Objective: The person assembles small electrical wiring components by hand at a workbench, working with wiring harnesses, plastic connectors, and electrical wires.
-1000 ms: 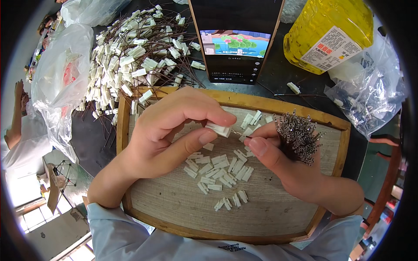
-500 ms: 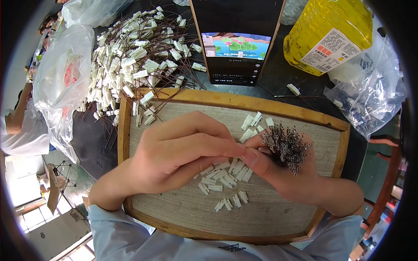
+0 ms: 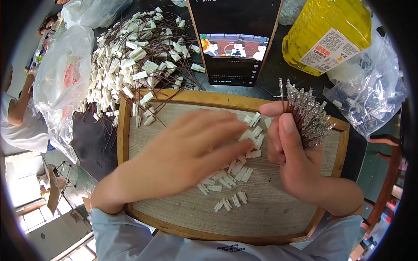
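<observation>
My right hand (image 3: 291, 148) is closed around a bundle of thin brown wires with metal terminals (image 3: 310, 115) at their upper ends. One wire stands a little apart between its thumb and forefinger. My left hand (image 3: 196, 152), blurred by motion, hovers with fingers stretched and thumb apart above the small white connector housings (image 3: 238, 170). It seems to hold nothing. These housings lie loose on the wood-framed tray (image 3: 261, 217), and my left hand hides some of them.
Beyond the tray's far-left corner is a heap of white connectors on brown wires (image 3: 135, 56). A lit phone (image 3: 233, 69) stands at the back, with a yellow bottle (image 3: 326, 35) to its right. Plastic bags (image 3: 65, 87) lie at both sides. Another person (image 3: 24, 117) is at far left.
My hands were together at the fingertips and are now apart. The right has turned, so its wire bundle points away from me with terminals up. My left fingers have opened over the housings.
</observation>
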Tool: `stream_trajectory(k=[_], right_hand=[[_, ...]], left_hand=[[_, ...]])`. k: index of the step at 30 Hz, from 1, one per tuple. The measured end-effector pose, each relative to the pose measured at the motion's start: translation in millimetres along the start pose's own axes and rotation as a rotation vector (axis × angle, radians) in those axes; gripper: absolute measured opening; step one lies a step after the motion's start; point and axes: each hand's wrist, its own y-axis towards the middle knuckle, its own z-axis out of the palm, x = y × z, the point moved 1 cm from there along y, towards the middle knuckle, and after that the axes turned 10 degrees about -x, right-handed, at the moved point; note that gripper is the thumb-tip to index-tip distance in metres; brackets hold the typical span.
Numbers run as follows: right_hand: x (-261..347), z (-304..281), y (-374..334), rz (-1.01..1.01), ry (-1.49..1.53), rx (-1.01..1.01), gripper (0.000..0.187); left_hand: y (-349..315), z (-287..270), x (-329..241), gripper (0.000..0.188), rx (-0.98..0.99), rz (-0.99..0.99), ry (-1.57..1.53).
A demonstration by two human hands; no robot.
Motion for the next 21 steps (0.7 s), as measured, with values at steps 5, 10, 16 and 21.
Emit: stream_trajectory(k=[5,10,16,21], right_hand=[[3.3,9.0,-0.9,-0.049,-0.057,0.009,0.024],[4.0,2.7,-1.4,0.132,0.053,0.043,0.012],[-0.6,3.8,-1.1,0.075,-0.004,0.07,0.014],[1.7,1.7,-0.6,0.095,-0.017,0.061,0.011]], left_hand=[[1.0,25.1,11.2,0.047,-0.052,0.007,0.061],[-0.3,16.4,14.7,0.037,-0.12,0.0,0.2],[-5.8,16.5,30.1,0.032,-0.231,-0.026,0.101],[-8.1,15.7,27.9,0.033,-0.277,-0.034,0.134]])
